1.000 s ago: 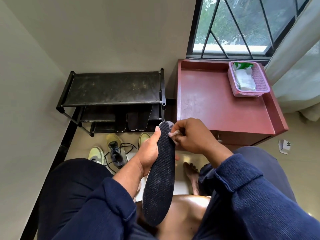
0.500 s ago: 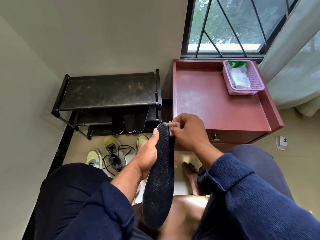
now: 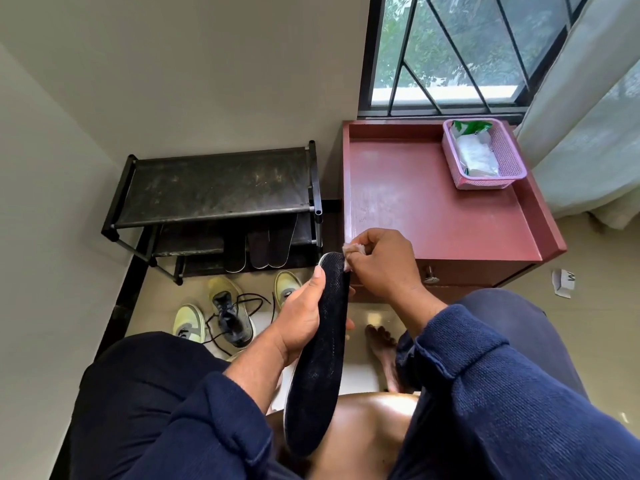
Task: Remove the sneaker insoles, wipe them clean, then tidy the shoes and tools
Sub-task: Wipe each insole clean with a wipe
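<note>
A long dark insole (image 3: 320,358) stands on edge over my lap, gripped along its left side by my left hand (image 3: 298,318). My right hand (image 3: 377,265) pinches a small crumpled wipe (image 3: 352,250) against the insole's far tip. On the floor beyond lie yellow-green sneakers (image 3: 188,322) and one with loose black laces (image 3: 230,311). Three more insoles (image 3: 263,249) lean on the lower shelf of the black shoe rack (image 3: 214,181).
A red cabinet (image 3: 433,209) stands right of the rack, with a pink basket (image 3: 483,154) of wipes at its back corner. A window and curtain are behind it. A scrap of paper (image 3: 562,282) lies on the floor at right. My bare foot (image 3: 381,344) rests below.
My right hand with the wipe has slid from the insole's upper face up to its far tip. The head view has shifted slightly; my left hand keeps its grip.
</note>
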Demonstrator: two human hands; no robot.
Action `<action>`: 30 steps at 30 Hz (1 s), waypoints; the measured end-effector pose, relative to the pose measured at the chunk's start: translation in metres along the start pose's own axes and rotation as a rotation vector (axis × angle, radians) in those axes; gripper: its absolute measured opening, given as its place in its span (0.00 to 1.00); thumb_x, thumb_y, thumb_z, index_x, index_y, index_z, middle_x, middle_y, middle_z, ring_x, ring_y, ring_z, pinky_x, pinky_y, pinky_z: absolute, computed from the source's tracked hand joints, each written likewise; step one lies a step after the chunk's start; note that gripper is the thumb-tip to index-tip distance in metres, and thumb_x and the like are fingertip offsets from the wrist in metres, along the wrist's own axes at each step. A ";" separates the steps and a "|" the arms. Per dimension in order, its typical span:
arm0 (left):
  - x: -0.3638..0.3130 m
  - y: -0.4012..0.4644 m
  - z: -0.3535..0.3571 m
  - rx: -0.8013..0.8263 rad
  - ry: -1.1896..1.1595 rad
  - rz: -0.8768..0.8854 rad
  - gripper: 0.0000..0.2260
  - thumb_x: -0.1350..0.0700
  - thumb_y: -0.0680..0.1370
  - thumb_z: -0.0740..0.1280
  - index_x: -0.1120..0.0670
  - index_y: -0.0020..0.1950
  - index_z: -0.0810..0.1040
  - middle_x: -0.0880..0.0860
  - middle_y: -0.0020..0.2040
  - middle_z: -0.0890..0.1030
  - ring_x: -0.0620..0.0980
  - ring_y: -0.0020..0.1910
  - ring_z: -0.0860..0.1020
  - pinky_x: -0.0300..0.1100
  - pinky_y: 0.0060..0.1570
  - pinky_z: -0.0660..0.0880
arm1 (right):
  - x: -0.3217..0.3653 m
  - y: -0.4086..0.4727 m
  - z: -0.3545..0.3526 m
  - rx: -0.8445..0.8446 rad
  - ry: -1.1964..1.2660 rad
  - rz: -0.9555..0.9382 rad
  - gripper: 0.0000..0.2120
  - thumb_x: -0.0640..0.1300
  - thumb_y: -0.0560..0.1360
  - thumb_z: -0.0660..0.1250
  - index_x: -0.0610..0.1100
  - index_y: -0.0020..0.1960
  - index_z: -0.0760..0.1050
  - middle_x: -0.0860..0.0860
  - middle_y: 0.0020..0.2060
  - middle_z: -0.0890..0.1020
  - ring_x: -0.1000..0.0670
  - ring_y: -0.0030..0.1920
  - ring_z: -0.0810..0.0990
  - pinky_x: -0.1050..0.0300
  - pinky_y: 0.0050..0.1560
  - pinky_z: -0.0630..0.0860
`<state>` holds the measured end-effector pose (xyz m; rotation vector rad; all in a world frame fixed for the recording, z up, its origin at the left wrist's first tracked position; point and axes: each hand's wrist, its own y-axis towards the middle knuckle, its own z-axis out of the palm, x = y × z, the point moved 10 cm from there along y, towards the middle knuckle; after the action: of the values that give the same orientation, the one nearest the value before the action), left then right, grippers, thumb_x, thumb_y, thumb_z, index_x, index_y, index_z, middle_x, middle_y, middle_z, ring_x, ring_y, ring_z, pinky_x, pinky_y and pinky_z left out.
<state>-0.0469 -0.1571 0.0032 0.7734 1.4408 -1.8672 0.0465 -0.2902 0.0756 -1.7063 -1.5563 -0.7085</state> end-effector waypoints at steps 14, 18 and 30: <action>0.001 0.006 -0.014 -0.071 -0.082 0.037 0.34 0.28 0.74 0.57 0.55 0.53 0.87 0.71 0.46 0.83 0.66 0.45 0.81 0.55 0.49 0.78 | 0.019 -0.008 0.007 0.043 0.015 -0.135 0.05 0.46 0.77 0.73 0.52 0.42 0.82 0.57 0.34 0.83 0.58 0.34 0.80 0.61 0.39 0.80; 0.000 0.010 -0.017 -0.058 -0.221 0.038 0.37 0.30 0.77 0.56 0.59 0.66 0.81 0.68 0.58 0.83 0.65 0.56 0.82 0.56 0.58 0.78 | 0.039 -0.031 0.036 0.370 -0.096 -0.307 0.07 0.41 0.75 0.74 0.53 0.43 0.83 0.57 0.34 0.83 0.60 0.32 0.80 0.61 0.38 0.79; -0.009 0.004 -0.020 -0.063 -0.249 0.031 0.35 0.34 0.84 0.50 0.61 0.70 0.77 0.69 0.64 0.80 0.64 0.61 0.80 0.58 0.68 0.74 | 0.051 -0.041 0.036 0.362 -0.240 -0.446 0.04 0.43 0.74 0.75 0.53 0.44 0.84 0.59 0.37 0.83 0.59 0.37 0.81 0.62 0.40 0.76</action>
<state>-0.0371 -0.1368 0.0038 0.5093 1.3148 -1.8140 0.0095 -0.2299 0.1002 -1.2211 -2.1211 -0.4030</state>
